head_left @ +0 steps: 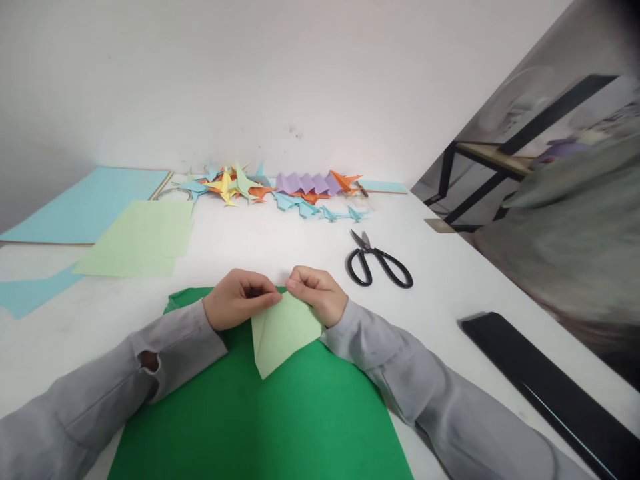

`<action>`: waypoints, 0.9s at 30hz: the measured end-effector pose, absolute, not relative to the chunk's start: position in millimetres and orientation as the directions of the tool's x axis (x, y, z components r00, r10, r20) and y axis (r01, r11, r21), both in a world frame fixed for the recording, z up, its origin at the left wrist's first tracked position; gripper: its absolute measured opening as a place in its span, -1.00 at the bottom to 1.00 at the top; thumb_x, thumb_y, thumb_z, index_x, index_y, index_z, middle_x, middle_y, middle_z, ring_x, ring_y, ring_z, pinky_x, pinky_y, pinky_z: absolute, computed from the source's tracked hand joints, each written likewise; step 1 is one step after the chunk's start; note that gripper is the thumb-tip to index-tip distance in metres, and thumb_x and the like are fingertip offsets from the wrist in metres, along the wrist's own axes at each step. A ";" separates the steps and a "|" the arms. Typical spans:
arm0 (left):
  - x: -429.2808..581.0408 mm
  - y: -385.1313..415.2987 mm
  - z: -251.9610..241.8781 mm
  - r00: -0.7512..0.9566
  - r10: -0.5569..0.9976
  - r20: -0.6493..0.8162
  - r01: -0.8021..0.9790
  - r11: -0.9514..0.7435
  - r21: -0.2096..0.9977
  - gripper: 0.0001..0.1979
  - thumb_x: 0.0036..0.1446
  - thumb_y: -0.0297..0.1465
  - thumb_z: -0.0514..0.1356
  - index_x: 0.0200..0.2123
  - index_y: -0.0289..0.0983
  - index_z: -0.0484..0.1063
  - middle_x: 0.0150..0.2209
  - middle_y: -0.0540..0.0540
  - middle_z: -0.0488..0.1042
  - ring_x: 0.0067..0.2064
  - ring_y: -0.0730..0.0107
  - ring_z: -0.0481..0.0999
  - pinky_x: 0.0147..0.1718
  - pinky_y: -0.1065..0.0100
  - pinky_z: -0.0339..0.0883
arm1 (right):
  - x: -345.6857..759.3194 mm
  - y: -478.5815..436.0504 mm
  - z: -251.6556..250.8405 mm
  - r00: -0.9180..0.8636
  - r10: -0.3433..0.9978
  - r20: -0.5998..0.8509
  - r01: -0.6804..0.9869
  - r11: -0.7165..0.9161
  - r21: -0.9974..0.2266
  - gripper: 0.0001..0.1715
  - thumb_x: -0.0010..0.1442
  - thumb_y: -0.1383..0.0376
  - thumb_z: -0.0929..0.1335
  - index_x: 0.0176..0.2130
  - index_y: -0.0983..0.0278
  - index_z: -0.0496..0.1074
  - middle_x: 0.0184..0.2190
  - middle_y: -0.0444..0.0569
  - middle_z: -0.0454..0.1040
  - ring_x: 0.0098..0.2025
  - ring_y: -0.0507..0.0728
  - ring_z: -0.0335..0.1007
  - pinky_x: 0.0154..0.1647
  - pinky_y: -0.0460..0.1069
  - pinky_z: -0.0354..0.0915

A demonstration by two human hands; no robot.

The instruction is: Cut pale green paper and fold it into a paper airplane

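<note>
A pale green piece of paper (283,333) with creases hangs between my two hands, over a large dark green sheet (250,427). My left hand (241,298) pinches its top edge between thumb and fingers. Close beside it, my right hand (319,293) grips the same paper near the top right, thumb on top. The fingertips of both hands nearly meet there. Part of the paper's right side is covered by my right hand.
Black-handled scissors (369,257) lie to the right, partly open. A long black object (545,393) is on the right side. Light green sheets (137,237) and a blue sheet (95,203) lie left. Folded paper figures (233,183) and purple pleated paper (305,185) line the wall.
</note>
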State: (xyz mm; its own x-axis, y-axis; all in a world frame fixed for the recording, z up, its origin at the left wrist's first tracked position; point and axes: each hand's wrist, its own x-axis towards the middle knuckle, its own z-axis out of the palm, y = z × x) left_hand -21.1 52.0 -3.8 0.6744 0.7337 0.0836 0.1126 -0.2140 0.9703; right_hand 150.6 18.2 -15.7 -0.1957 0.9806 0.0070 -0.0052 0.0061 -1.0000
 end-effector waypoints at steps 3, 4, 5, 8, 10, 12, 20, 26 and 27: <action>-21.7 52.5 -4.2 0.665 0.742 0.085 0.101 -0.202 0.974 -0.82 -0.04 -0.35 0.22 -0.56 -0.35 0.45 -0.60 -0.01 0.42 -0.56 0.52 0.33 -0.57 0.48 0.21 | 152.2 17.5 -14.8 -0.185 0.982 -0.036 -0.058 -0.047 -0.997 -0.53 -0.02 -0.06 0.34 -0.60 0.27 0.24 -0.72 -0.25 0.15 -0.65 -0.07 -0.01 -0.64 -0.10 -0.10; -22.0 52.6 -4.3 0.667 0.741 0.081 0.101 -0.197 0.975 -0.82 -0.04 -0.36 0.22 -0.56 -0.36 0.44 -0.61 -0.01 0.42 -0.56 0.52 0.33 -0.58 0.48 0.21 | 152.6 17.2 -14.6 -0.193 0.980 -0.043 -0.061 -0.055 -0.997 -0.54 -0.02 -0.04 0.34 -0.59 0.27 0.26 -0.71 -0.24 0.17 -0.65 -0.06 0.00 -0.64 -0.11 -0.09; -22.3 52.6 -4.2 0.669 0.739 0.075 0.102 -0.192 0.976 -0.83 -0.05 -0.36 0.23 -0.56 -0.36 0.44 -0.61 -0.01 0.41 -0.56 0.52 0.32 -0.58 0.48 0.20 | 152.8 16.9 -14.6 -0.204 0.978 -0.044 -0.056 -0.057 -0.997 -0.57 -0.03 -0.02 0.35 -0.58 0.28 0.27 -0.71 -0.24 0.18 -0.65 -0.07 0.00 -0.64 -0.11 -0.09; -22.5 52.2 -4.1 0.669 0.740 0.069 0.107 -0.188 0.976 -0.82 -0.05 -0.34 0.23 -0.56 -0.35 0.44 -0.63 0.00 0.39 -0.58 0.53 0.30 -0.60 0.48 0.16 | 152.3 16.1 -15.1 -0.233 0.972 -0.020 0.009 -0.018 -1.000 -0.63 -0.06 0.04 0.38 -0.55 0.27 0.28 -0.73 -0.27 0.15 -0.66 -0.07 -0.03 -0.64 -0.11 -0.10; -22.2 52.0 -4.4 0.667 0.742 0.072 0.110 -0.194 0.975 -0.82 -0.05 -0.33 0.23 -0.53 -0.35 0.45 -0.62 0.00 0.39 -0.57 0.53 0.29 -0.59 0.47 0.16 | 151.5 16.1 -16.2 -0.244 0.970 0.013 0.070 0.031 -0.997 -0.63 -0.05 0.04 0.37 -0.55 0.27 0.27 -0.73 -0.28 0.11 -0.67 -0.08 -0.06 -0.64 -0.12 -0.11; -21.7 51.9 -5.4 0.672 0.738 0.071 0.115 -0.198 0.974 -0.81 -0.03 -0.31 0.22 -0.51 -0.35 0.45 -0.60 -0.01 0.40 -0.55 0.52 0.29 -0.58 0.46 0.16 | 150.8 16.5 -18.0 -0.255 0.966 0.044 0.116 0.076 -0.990 -0.62 -0.02 0.03 0.36 -0.54 0.27 0.26 -0.73 -0.29 0.07 -0.67 -0.08 -0.08 -0.64 -0.12 -0.13; -22.2 53.5 -5.5 0.745 0.663 0.073 0.099 -0.218 0.971 -0.78 0.02 -0.29 0.18 -0.52 -0.35 0.38 -0.60 0.04 0.28 -0.53 0.54 0.20 -0.57 0.46 0.09 | 153.3 16.0 -23.4 -0.338 0.934 0.118 0.182 0.187 -0.965 -0.65 0.11 0.06 0.30 -0.48 0.26 0.25 -0.69 -0.29 0.04 -0.64 -0.07 -0.09 -0.61 -0.11 -0.13; -22.5 54.1 -2.0 0.753 0.656 0.051 0.097 -0.187 0.978 -0.76 0.00 -0.28 0.19 -0.56 -0.34 0.34 -0.61 0.07 0.23 -0.54 0.55 0.15 -0.58 0.46 0.03 | 149.4 13.2 -20.3 -0.319 0.939 0.127 0.157 0.184 -0.970 -0.65 0.08 0.05 0.32 -0.50 0.27 0.25 -0.69 -0.29 0.03 -0.62 -0.06 -0.09 -0.59 -0.10 -0.11; -22.4 54.0 -1.7 0.747 0.663 0.046 0.097 -0.176 0.980 -0.76 0.00 -0.28 0.19 -0.56 -0.34 0.33 -0.61 0.07 0.22 -0.55 0.56 0.14 -0.58 0.46 0.02 | 148.5 13.5 -19.8 -0.305 0.944 0.125 0.149 0.177 -0.973 -0.65 0.07 0.06 0.32 -0.51 0.27 0.25 -0.69 -0.29 0.03 -0.62 -0.06 -0.09 -0.59 -0.10 -0.11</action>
State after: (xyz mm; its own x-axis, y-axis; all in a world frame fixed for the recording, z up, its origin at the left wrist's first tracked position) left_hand -22.4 54.0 -1.7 0.7474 0.6628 0.0456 0.0967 -0.1765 0.9795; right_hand 148.5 13.5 -19.8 -0.3053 0.9441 0.1246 0.1493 0.1767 -0.9729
